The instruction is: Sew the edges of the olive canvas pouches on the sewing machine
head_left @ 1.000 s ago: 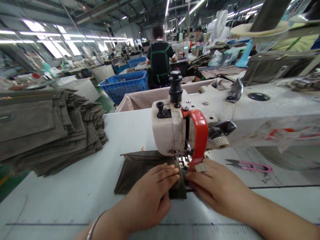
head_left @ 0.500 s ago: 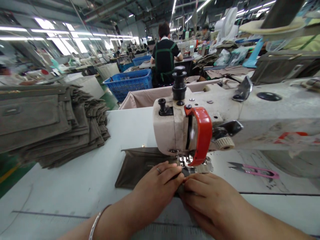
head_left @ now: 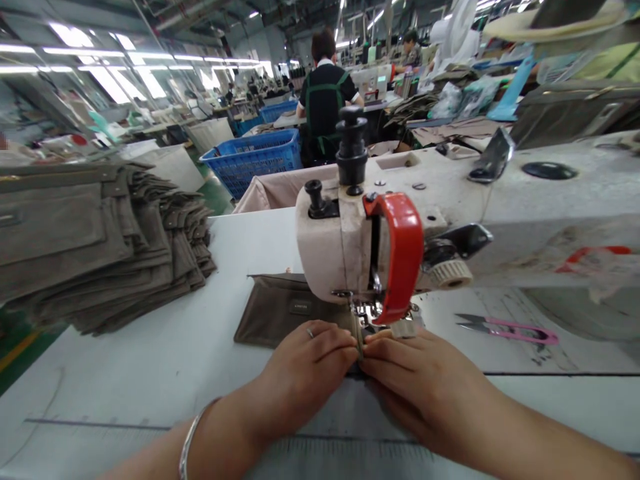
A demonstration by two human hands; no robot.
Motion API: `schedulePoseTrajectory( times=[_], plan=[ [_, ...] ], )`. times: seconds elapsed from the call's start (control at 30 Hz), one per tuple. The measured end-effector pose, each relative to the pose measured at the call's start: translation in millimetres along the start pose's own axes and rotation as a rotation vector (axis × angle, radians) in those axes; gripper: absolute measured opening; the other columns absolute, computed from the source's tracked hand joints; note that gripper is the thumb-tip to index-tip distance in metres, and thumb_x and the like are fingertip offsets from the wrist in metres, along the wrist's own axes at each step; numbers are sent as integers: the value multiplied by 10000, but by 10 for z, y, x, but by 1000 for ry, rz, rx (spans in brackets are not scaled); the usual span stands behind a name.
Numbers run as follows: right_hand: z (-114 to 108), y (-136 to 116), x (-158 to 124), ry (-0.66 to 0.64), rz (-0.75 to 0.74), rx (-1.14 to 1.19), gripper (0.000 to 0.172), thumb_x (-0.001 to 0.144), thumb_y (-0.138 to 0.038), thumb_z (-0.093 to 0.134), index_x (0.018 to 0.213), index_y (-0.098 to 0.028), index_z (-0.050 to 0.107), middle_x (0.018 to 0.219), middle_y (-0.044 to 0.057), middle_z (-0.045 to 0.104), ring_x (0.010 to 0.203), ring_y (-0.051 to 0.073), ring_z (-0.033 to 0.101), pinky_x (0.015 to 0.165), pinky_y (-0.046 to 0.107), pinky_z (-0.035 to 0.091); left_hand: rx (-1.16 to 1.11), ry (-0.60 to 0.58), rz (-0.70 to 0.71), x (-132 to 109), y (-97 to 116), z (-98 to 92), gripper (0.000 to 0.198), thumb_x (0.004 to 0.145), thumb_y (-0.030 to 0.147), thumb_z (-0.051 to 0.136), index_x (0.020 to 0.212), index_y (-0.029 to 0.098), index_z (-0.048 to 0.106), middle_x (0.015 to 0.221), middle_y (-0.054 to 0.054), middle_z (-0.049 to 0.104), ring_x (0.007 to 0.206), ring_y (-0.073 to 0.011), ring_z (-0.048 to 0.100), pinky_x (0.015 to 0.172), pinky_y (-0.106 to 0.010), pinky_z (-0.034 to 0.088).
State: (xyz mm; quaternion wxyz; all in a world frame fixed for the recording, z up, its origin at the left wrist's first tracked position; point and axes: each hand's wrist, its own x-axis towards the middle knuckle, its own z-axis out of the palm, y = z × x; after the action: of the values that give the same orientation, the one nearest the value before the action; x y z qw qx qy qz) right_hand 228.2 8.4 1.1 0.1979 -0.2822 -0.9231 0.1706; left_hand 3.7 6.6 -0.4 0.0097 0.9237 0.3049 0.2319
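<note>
A flat grey-brown fabric pouch point(head_left: 273, 313) with a small dark label lies on the white table, its right edge at the presser foot point(head_left: 369, 313) of a sewing machine point(head_left: 325, 253). My left hand point(head_left: 313, 373) rests on the pouch's near right part, fingers together and tips pinching its edge. Close beside it, my right hand point(head_left: 420, 380) has its fingers bent against the same edge, just in front of the foot. The fingertips of both hands nearly meet. Beneath my hands, the fabric's near end is mostly hidden.
Pink-handled thread snips point(head_left: 510, 328) lie right of the foot. A tall stack of similar fabric pieces point(head_left: 105, 247) stands at the left. Behind the table are a blue basket point(head_left: 255, 160) and a seated person point(head_left: 325, 100). A red guard point(head_left: 403, 257) fronts the machine head.
The pouch has slid away from me past the presser foot, and more of its label shows. My hands stay at its edge. The view has shifted slightly.
</note>
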Motion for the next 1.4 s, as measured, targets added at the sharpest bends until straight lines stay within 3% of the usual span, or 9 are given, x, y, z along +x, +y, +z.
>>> schedulePoseTrajectory(
  times=[0.37,0.53,0.7,0.83,1.1,1.3,1.4],
  plan=[
    [-45,22,-30,-14,-31,-5,166,900,-144,487,968,-204,627,995,41,635,890,197,565,784,379,437,-46,-110,-17,-57,-52,56,198,984,174,466,1128,181,601,1111,-31,649,1008,-151,576,916,-322,478],
    [-143,37,-27,-15,-7,74,179,877,-112,488,874,-204,641,957,40,643,929,182,582,854,357,450,-84,-102,-59,16,-10,4,183,958,144,488,1055,190,637,1078,-23,653,965,-159,571,910,-314,467],
    [-129,59,-29,14,-18,55,329,863,-98,481,1142,-213,613,1134,44,631,1036,209,568,913,399,455,-77,-80,-44,46,23,-20,167,944,137,499,1029,168,640,1040,-44,658,931,-181,582,860,-333,491],
    [-72,46,-33,12,-15,35,338,858,-101,493,1153,-218,609,1191,34,621,1048,222,564,922,423,448,-78,-48,3,18,16,-42,199,945,112,479,1082,138,621,1039,-60,668,989,-168,588,916,-310,487],
    [-31,39,-14,78,0,19,362,860,-103,473,1183,-209,597,1165,43,644,1011,236,584,888,438,490,-123,-21,14,15,-136,-1,174,983,162,456,1032,158,623,1046,-27,700,982,-137,627,918,-274,483],
    [57,101,28,142,46,-81,349,846,-126,508,1179,-167,605,1158,97,625,1042,286,557,867,473,513,-145,-144,-69,146,-283,6,139,949,163,534,1013,196,652,1054,9,703,1006,-137,632,949,-267,473],
    [83,117,38,137,79,-119,323,874,-143,495,1173,-167,615,1114,105,633,1000,281,570,846,472,520,-140,-81,-63,208,-353,13,151,954,170,522,971,200,668,996,7,717,995,-136,643,964,-266,468]
  ],
)
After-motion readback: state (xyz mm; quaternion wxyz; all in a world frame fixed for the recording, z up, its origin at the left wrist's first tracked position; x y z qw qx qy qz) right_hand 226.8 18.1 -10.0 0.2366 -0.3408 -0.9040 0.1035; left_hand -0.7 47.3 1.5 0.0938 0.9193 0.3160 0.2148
